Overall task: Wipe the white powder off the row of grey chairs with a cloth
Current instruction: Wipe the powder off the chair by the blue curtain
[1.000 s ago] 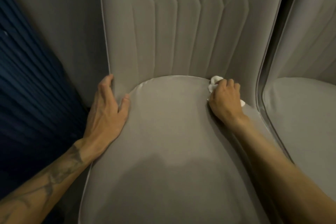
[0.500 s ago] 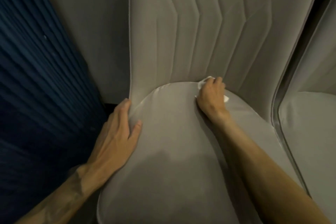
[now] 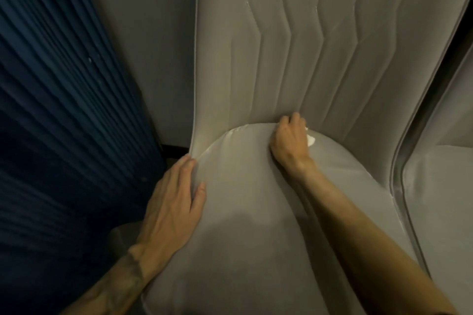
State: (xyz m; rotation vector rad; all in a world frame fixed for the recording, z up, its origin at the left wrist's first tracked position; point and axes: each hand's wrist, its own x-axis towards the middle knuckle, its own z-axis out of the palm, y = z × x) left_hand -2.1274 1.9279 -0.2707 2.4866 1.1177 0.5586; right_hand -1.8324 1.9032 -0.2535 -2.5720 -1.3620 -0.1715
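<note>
**Cloth at the seat's back crease**

The right grip point(image 3: 290, 140) was curled round a white cloth point(image 3: 310, 138), holding it in the crease where the grey chair's seat point(image 3: 243, 225) met its quilted backrest point(image 3: 281, 46). Only a scrap of cloth showed beside the knuckles. The left grip point(image 3: 169, 202) lay spread flat on the seat's left edge. A second grey chair point(image 3: 440, 199) stood just beside on the right, and a pleated blue curtain point(image 3: 51, 110) hung on the left.

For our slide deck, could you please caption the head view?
Right hand presses a crumpled white cloth into a padded grey chair's seat crease; left hand rests on its edge.
</note>
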